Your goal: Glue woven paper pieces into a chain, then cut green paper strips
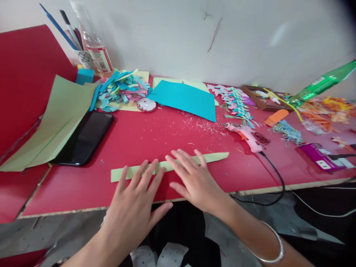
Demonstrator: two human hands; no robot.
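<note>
A long, narrow strip of pale green paper lies along the front of the red table. My left hand rests with spread fingers on the strip's left half. Over its middle and right part lies my right hand, fingers stretched out flat. The fingers hide parts of the strip. Neither hand grips anything. To the right of my right hand is a pink glue gun with a black cable. Behind the strip, small paper scraps are scattered.
At left, a green paper sheet partly covers a black phone. Blue paper and a pile of paper strips lie toward the wall. A green bottle leans at right, behind a purple power box. The table's edge is close to me.
</note>
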